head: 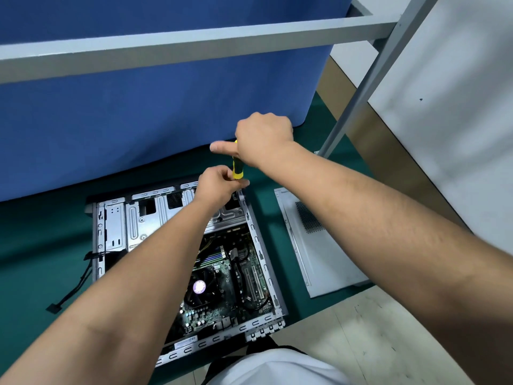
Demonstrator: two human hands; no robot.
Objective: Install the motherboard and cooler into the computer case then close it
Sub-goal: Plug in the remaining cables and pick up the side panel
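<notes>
An open grey computer case (256, 243) lies flat on the green mat. Inside it sits the motherboard (227, 276) with the black cooler fan (201, 287) on it. A yellow and black screwdriver (237, 168) stands upright over the case's far right corner. My right hand (263, 140) grips the top of its handle, thumb stretched out to the left. My left hand (219, 184) pinches the screwdriver's lower end, just above the case frame. The tip is hidden behind my left fingers.
The grey side panel (313, 245) lies on the mat to the right of the case. A black cable (73, 287) trails out of the case's left side. A blue cloth wall (155, 107) and a grey metal frame bar (194, 43) stand behind.
</notes>
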